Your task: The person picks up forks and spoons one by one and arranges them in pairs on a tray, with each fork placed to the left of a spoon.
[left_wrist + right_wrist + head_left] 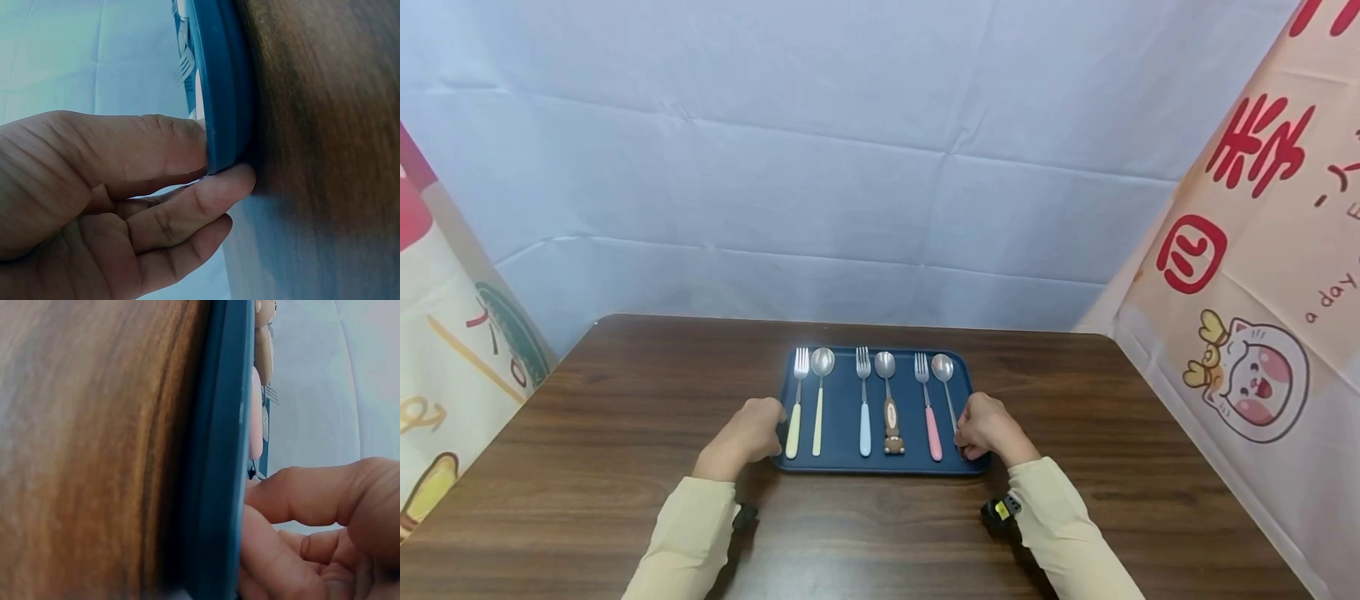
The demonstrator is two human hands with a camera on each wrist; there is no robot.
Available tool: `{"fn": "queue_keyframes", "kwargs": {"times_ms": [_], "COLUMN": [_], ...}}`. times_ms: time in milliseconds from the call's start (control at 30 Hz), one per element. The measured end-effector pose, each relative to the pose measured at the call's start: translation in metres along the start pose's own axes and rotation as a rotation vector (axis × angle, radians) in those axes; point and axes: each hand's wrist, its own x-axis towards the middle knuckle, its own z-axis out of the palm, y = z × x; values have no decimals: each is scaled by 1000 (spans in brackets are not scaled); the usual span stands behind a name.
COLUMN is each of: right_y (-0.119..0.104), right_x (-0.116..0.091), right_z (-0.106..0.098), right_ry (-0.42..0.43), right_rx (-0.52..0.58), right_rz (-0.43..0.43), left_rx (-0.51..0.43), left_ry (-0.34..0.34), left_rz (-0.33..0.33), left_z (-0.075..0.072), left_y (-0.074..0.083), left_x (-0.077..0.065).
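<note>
A dark blue tray [842, 466] lies on the table, holding three forks and three spoons in pairs. My left hand [751, 431] pinches its left edge, the thumb [181, 147] on the rim and fingers below. Over the tray's right side, my right hand [988, 427] pinches the lower handle of the rightmost spoon [943, 368]; its fingertips hide the handle's end. Beside that spoon is a pink-handled fork [933, 433]. The middle pair is a blue-handled fork [865, 429] and a brown bear-handled spoon [891, 421]. At left lie a yellow-handled fork [793, 432] and spoon [818, 421].
Brown wooden table [625, 417] surface surrounds the tray. A pale cloth [820, 167] hangs behind the table's far edge. Printed cloths hang at the left [452, 375] and right [1247, 333].
</note>
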Motion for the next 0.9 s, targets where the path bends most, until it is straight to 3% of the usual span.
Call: {"fn": "queue_keyframes", "kwargs": {"times_ms": [600,733,900], "right_y": [-1,-2,-6], "right_x": [-1,-7,-19], "right_z": [1,-1,-7], "right_ry": [17,3,-21], "right_rx": [5,4,-131], "right_rz": [-14,-75,-210], "left_rx": [18,-5,-49], "left_ry": [4,29,110], "left_rz": [-5,9,48], "left_z": [-4,-6,-7], "left_y": [-1,-5,-9], "left_x": [1,-3,-7]}}
